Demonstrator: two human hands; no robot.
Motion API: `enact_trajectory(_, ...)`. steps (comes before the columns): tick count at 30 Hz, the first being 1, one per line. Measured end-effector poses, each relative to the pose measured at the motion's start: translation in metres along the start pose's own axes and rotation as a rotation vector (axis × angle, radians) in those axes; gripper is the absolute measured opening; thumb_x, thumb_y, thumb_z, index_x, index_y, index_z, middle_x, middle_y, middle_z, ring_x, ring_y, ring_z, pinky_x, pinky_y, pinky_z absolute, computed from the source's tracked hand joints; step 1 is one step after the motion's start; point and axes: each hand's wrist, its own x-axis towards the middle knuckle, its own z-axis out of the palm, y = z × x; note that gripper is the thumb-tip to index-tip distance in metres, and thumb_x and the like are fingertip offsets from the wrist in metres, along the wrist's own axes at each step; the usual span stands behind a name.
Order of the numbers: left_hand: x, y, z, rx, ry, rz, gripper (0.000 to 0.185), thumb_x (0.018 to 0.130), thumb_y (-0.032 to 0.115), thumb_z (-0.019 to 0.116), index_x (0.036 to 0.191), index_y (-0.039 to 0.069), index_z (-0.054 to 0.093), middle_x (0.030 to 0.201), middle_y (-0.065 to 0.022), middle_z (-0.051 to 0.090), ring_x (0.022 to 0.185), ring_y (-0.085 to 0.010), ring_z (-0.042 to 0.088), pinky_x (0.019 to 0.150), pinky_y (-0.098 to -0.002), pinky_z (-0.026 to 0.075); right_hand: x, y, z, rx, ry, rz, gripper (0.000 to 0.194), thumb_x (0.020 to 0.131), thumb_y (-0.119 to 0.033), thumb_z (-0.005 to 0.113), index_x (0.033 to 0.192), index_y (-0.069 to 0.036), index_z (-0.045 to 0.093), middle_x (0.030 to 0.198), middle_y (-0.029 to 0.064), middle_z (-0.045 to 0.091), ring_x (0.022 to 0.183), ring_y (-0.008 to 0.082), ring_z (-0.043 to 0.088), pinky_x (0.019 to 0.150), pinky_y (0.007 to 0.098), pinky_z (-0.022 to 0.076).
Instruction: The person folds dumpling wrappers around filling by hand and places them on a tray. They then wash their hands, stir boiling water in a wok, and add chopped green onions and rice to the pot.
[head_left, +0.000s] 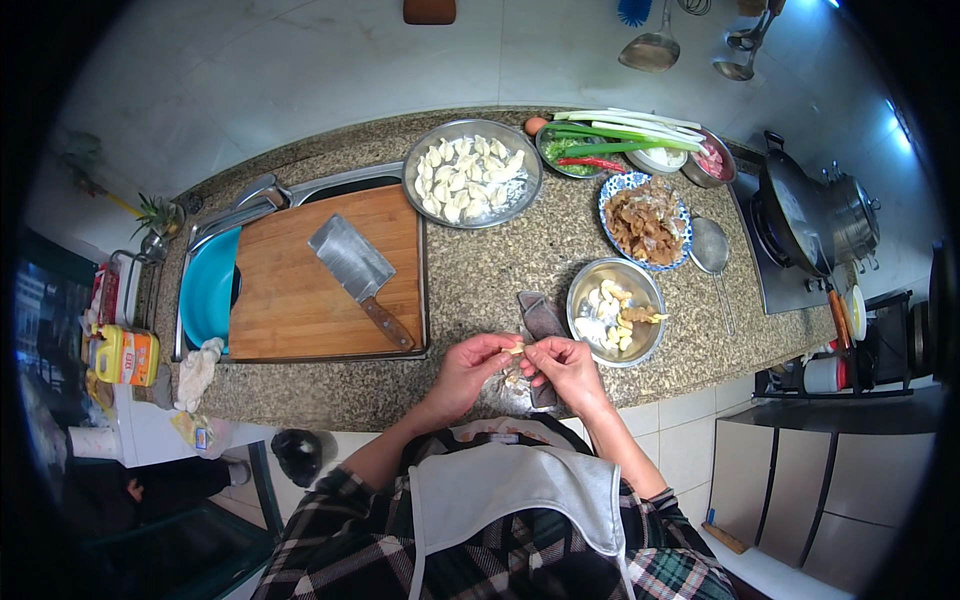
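A pale garlic clove (514, 349) is pinched between the fingertips of both my hands, above the counter's front edge. My left hand (471, 369) grips its left end with thumb and forefinger. From the other side my right hand (568, 373) holds it, the fingers curled. Loose peel (511, 391) lies beneath my hands, partly hidden by them. Behind my right hand is a dark grey cloth (541, 316). Just right of it stands a steel bowl (636, 351) with several peeled garlic cloves (622, 336) and a piece of ginger (640, 314).
A cleaver (352, 255) rests on a wooden cutting board (281, 300) over the sink. Farther back are a steel tray (525, 196) of dumplings, a patterned plate (611, 238) of brown sliced food, and scallions (634, 129). A wok (791, 202) sits on the stove at right, near a strainer (709, 244).
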Motion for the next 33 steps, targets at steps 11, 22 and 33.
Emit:
enact_trajectory(11, 0.001, -0.004, -0.002, 0.031, -0.071, 0.054, 0.021, 0.092, 0.004, 0.060, 0.111, -0.004, 0.063, 0.114, -0.0108, 0.065, 0.107, -0.0145, 0.059, 0.092, -0.0275, 0.047, -0.004, 0.001, -0.006, 0.210, 0.044, 0.159, 0.012, 0.092, -0.009, 0.061, 0.092, 0.003, 0.064, 0.077, 0.0105, 0.067, 0.060, 0.0129, 0.063, 0.052, 0.0239, 0.0555)
enact_trajectory(22, 0.001, -0.010, -0.002, -0.050, -0.143, 0.184, 0.017, 0.090, 0.000, 0.059, 0.107, -0.005, 0.060, 0.101, -0.0072, 0.066, 0.097, -0.0105, 0.061, 0.085, -0.0249, 0.048, 0.009, 0.010, -0.015, 0.274, -0.058, 0.165, 0.011, 0.094, -0.014, 0.060, 0.088, -0.006, 0.058, 0.072, 0.0031, 0.061, 0.055, 0.0060, 0.055, 0.046, 0.0193, 0.0517)
enact_trajectory(33, -0.005, 0.009, 0.002, -0.058, 0.070, 0.010, 0.019, 0.093, 0.009, 0.060, 0.108, -0.002, 0.063, 0.104, -0.0073, 0.066, 0.096, -0.0120, 0.061, 0.084, -0.0265, 0.050, 0.000, 0.002, -0.004, -0.078, -0.030, 0.025, 0.009, 0.092, -0.005, 0.056, 0.085, 0.000, 0.060, 0.069, 0.0037, 0.059, 0.058, 0.0093, 0.054, 0.052, 0.0238, 0.0469)
